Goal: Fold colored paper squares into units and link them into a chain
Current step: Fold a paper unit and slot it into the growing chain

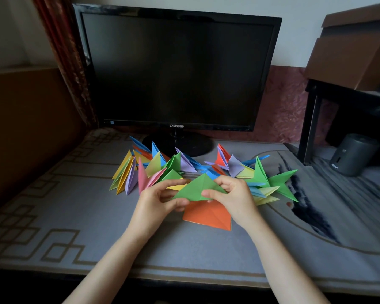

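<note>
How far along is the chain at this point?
Done: many folded units, apparently linked, lie in a multicolored chain before the monitor. In hand: left hand and right hand pinch a green folded triangle. Left: finish and link it, then the orange folded paper lying on the mat beneath.

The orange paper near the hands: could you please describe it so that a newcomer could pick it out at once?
Start at the black monitor and come forward over the row of folded units on the grey mat. Just below the green piece, pinched by the left hand and the right hand, lies the orange paper. Unlike its spiky neighbours, it lies flat, creased across.
</note>
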